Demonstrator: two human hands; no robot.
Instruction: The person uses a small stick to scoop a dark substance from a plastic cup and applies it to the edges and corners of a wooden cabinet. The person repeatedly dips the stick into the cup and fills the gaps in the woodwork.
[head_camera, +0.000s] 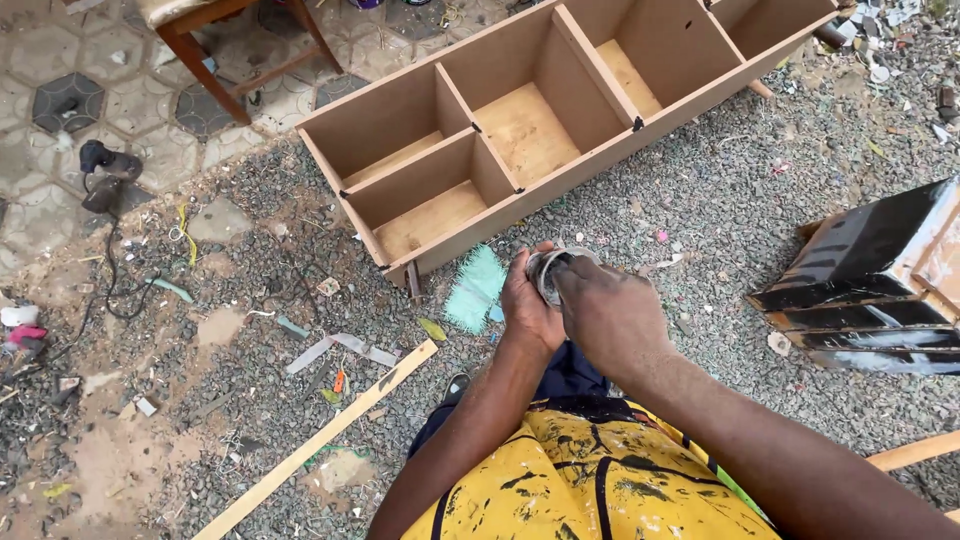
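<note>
Both my hands meet in front of me over the gravel. My left hand (528, 305) wraps around a small round metal tin (552, 268), gripping its side. My right hand (610, 310) lies over the tin's top and right edge, its fingers pressed on the rim. Most of the tin is hidden by my hands. Just beyond the tin lies a brown wooden shelf unit (520, 190) on its back, its several open compartments facing up. A pale green brush-like thing (474, 288) lies on the gravel left of my hands.
A wooden slat (320, 440) lies diagonally at lower left. A black-painted box (870, 280) stands at right. A power tool with a cord (105, 172) and a chair's legs (210, 70) are on the tiled floor at upper left. Scraps litter the gravel.
</note>
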